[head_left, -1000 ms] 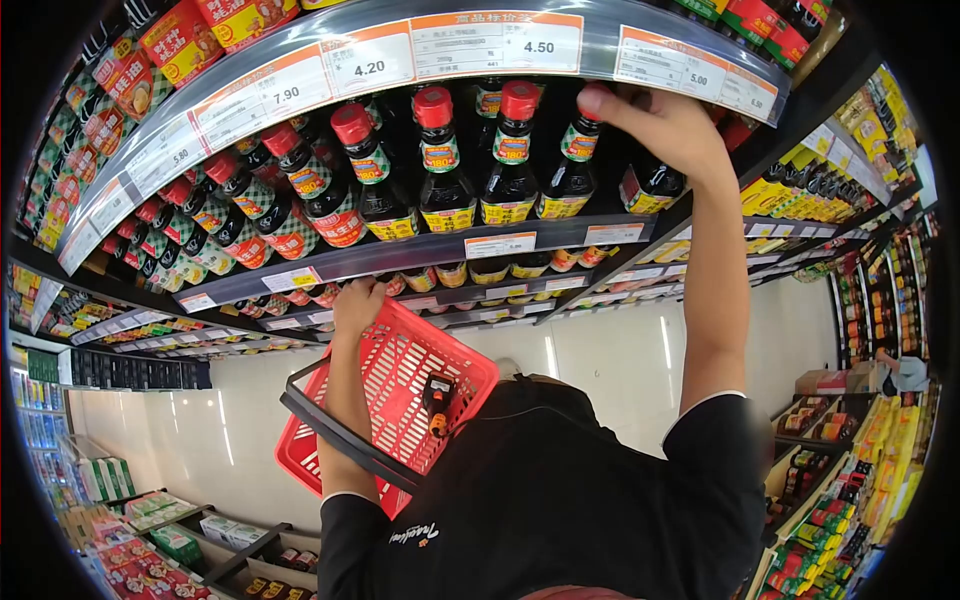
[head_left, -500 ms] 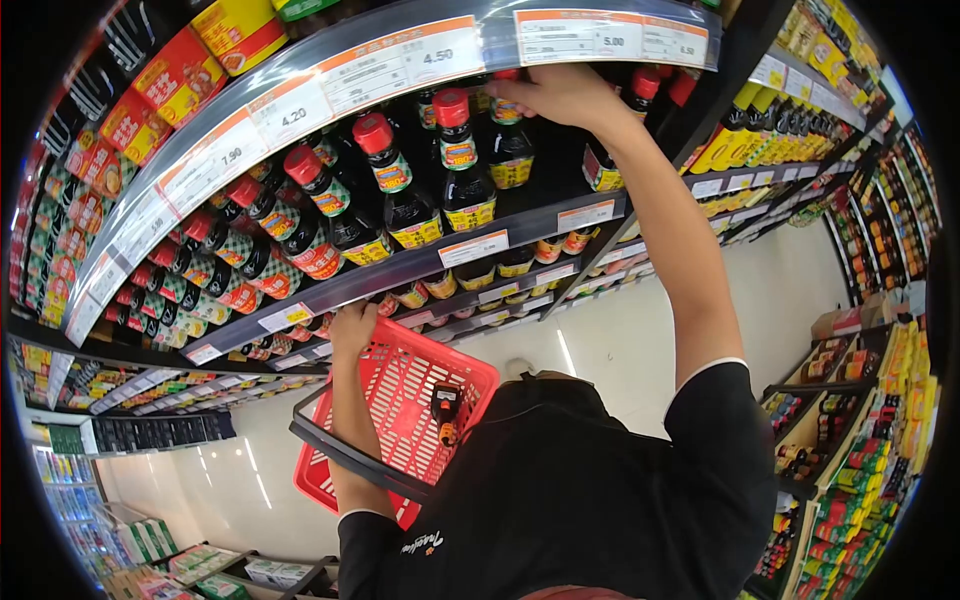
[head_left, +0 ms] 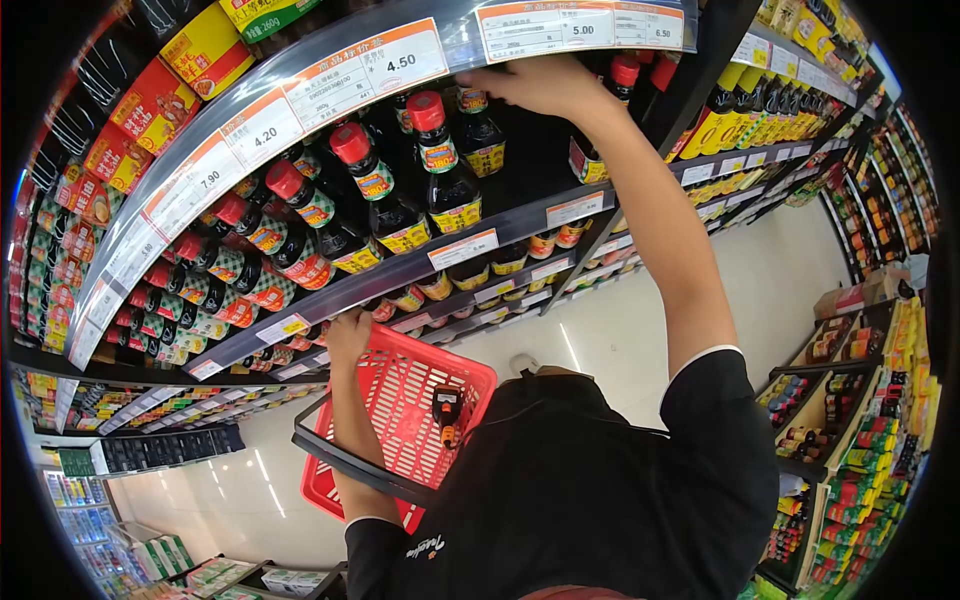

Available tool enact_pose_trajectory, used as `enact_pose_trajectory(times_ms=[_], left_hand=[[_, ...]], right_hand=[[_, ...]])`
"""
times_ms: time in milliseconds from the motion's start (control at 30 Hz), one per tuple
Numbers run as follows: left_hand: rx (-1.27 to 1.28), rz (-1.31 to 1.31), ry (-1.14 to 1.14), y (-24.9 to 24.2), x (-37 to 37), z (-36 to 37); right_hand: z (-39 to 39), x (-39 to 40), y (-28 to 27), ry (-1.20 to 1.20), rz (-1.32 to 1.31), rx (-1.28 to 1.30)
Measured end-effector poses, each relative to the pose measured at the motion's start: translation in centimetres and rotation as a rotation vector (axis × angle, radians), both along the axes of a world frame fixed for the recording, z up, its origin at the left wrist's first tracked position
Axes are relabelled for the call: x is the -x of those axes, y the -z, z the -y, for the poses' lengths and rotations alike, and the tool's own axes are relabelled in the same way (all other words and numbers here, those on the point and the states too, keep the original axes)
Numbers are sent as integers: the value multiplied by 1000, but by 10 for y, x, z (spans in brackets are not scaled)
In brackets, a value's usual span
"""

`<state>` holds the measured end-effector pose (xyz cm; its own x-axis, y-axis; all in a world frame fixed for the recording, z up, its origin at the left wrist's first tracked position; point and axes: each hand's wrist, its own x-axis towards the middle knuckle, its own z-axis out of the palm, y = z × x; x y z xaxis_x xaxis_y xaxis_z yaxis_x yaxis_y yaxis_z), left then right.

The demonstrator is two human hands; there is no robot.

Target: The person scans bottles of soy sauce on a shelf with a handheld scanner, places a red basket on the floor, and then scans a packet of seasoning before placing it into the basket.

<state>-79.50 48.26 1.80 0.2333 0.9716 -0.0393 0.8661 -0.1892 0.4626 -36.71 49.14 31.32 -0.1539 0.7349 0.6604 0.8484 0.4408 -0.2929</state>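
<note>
My right hand (head_left: 535, 85) reaches onto the shelf under the price strip, its fingers closed around the top of a dark sauce bottle (head_left: 480, 140) with a yellow label. The hand and strip hide that bottle's cap. To its left stands a row of similar bottles with red caps, the nearest being one sauce bottle (head_left: 452, 190). Lower down, my left hand (head_left: 348, 335) grips the far rim of a red shopping basket (head_left: 400, 345). The basket's black handle (head_left: 350, 455) crosses over my left forearm. Inside the basket lies a black and orange item (head_left: 447, 405).
A curved price strip (head_left: 330, 85) overhangs the bottles. One more red-capped bottle (head_left: 622, 75) stands right of my hand, near the black shelf post (head_left: 715, 70). Lower shelves hold jars (head_left: 510, 260). Pale floor (head_left: 640, 310) lies below, with stocked shelves (head_left: 850, 450) on the right.
The view has shifted, so shelf and bottles sit slightly further left. My right hand and its bottle have moved slightly up and back against the neighbouring bottles. My left hand keeps its hold.
</note>
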Motion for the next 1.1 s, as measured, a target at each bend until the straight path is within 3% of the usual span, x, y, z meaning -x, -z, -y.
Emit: enact_pose_trajectory(times_ms=[33,100,133,167,233,333,633,1033,1100], left_hand=[[0,14,-1,0,1,0],[-9,32,1,1,2,0],[-16,35,5,2,3,1],[-24,37,9,4,4,0],[14,30,7,9,7,-3],[27,22,13,10,2,-7],[-68,45,58,4,-16,-8],[32,59,44,2,10,-5],[14,69,55,7,16,-7]], right_hand=[[11,-6,-4,16,43,-118],[41,-16,-10,82,-59,-110],[58,-22,-14,136,-204,18],[70,-28,-21,196,126,-235],[90,-33,-15,408,166,-162],[108,-27,-13,493,86,-119],[96,-44,-1,684,240,-81],[78,-21,-7,405,212,-139],[77,-15,-8,327,77,-90]])
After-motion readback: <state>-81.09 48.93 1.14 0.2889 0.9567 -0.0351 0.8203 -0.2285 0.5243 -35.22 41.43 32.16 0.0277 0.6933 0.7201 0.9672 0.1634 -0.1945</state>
